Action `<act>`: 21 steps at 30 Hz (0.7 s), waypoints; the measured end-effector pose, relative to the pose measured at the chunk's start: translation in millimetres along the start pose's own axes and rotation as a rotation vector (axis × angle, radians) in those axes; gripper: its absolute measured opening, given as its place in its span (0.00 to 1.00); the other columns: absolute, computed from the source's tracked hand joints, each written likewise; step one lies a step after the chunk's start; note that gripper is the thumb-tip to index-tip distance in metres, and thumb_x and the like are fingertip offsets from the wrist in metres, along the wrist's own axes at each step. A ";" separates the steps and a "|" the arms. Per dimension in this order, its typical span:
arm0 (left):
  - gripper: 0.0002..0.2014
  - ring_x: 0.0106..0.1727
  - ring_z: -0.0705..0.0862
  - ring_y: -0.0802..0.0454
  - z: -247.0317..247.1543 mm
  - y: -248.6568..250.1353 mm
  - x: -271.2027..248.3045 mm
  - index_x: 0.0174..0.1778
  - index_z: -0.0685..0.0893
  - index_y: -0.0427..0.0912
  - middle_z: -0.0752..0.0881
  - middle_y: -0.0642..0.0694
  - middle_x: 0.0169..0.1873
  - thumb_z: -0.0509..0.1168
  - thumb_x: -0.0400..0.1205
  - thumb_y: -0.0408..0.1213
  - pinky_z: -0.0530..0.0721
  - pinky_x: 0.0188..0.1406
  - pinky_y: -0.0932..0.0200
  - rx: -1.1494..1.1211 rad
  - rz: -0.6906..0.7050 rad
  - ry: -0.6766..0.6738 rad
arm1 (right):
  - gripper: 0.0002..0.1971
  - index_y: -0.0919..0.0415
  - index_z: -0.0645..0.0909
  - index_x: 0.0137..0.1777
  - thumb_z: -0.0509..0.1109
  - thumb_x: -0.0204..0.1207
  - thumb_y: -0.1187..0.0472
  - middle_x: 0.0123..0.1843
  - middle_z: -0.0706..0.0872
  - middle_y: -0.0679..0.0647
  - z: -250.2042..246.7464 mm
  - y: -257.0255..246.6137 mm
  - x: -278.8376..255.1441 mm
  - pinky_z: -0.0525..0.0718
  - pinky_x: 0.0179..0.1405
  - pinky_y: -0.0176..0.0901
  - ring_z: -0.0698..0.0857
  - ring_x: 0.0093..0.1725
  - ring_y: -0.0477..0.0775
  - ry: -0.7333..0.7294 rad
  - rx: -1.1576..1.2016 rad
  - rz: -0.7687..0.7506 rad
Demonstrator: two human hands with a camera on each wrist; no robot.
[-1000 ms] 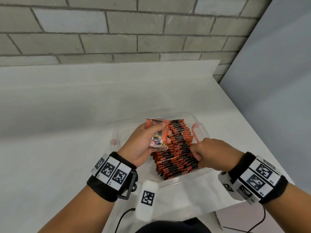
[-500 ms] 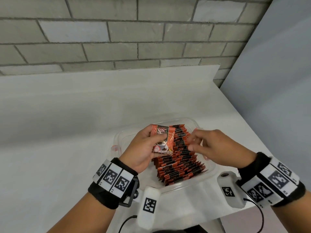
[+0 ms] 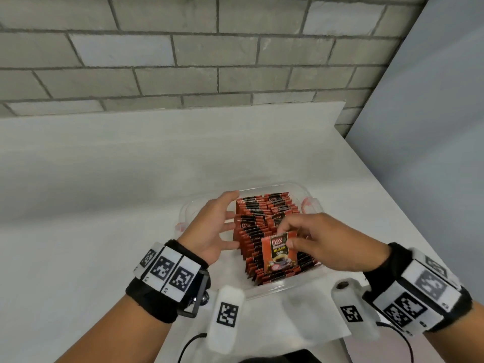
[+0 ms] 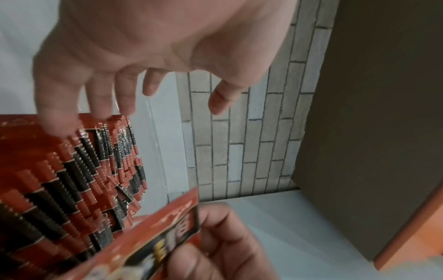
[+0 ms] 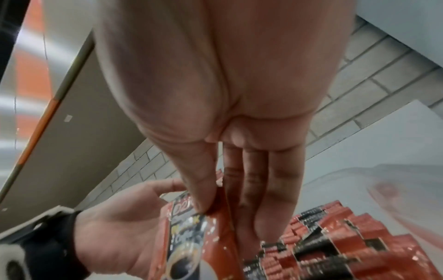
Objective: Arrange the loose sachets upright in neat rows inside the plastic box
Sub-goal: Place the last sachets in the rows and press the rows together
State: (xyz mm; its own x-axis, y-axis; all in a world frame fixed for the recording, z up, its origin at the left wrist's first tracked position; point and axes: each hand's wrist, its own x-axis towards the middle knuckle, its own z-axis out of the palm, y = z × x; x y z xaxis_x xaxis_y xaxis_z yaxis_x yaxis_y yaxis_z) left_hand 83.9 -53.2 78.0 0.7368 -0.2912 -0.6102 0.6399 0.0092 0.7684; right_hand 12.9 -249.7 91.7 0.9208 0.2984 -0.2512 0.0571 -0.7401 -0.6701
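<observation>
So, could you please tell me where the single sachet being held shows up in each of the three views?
Head: held sachet, lower centre, pinched by the right hand.
Left wrist: bottom centre, blurred.
Right wrist: bottom centre, under the thumb.
Shared landmark: the upright rows of sachets in the plastic box.

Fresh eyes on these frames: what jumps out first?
The dense block of red-and-black sachets standing on edge in rows in the clear plastic box, mid-table. At its near end, the right hand pinches a single sachet upright by its top corner, coffee-cup print facing the camera. The left hand hovers open beside the rows' left side.
</observation>
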 end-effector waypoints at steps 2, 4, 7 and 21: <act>0.09 0.67 0.73 0.40 -2.3 -2.0 -0.7 0.50 0.76 0.51 0.74 0.41 0.64 0.63 0.81 0.51 0.73 0.68 0.32 -0.009 -0.077 -0.010 | 0.08 0.45 0.76 0.49 0.64 0.82 0.62 0.39 0.82 0.42 5.3 0.2 -4.4 0.77 0.40 0.30 0.81 0.39 0.43 -0.037 -0.041 -0.018; 0.07 0.70 0.70 0.34 -0.4 -6.5 -0.6 0.48 0.75 0.50 0.73 0.38 0.66 0.62 0.82 0.49 0.66 0.72 0.27 -0.024 -0.146 -0.039 | 0.09 0.44 0.74 0.48 0.63 0.83 0.62 0.39 0.82 0.42 10.4 1.2 -7.6 0.79 0.41 0.36 0.81 0.39 0.44 -0.077 -0.073 -0.023; 0.08 0.63 0.76 0.37 6.7 -15.9 -0.2 0.44 0.78 0.47 0.82 0.40 0.51 0.60 0.84 0.46 0.61 0.74 0.26 -0.049 -0.184 -0.087 | 0.10 0.42 0.75 0.47 0.63 0.82 0.62 0.41 0.81 0.38 17.1 2.6 -8.8 0.80 0.41 0.34 0.81 0.41 0.41 -0.129 -0.124 -0.048; 0.14 0.39 0.76 0.53 16.1 -25.5 14.2 0.39 0.78 0.45 0.84 0.47 0.30 0.57 0.86 0.48 0.73 0.57 0.53 -0.001 -0.141 0.022 | 0.08 0.52 0.86 0.50 0.65 0.80 0.62 0.40 0.79 0.35 25.0 -4.8 -1.1 0.71 0.38 0.23 0.77 0.37 0.34 -0.133 -0.293 -0.003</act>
State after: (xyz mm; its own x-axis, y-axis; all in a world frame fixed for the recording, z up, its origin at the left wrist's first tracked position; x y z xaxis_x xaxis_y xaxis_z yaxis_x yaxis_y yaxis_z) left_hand 74.5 -73.0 52.9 0.6440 -0.2686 -0.7164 0.7378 -0.0297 0.6744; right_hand 1.9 -231.4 77.7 0.8628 0.3632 -0.3516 0.1865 -0.8752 -0.4463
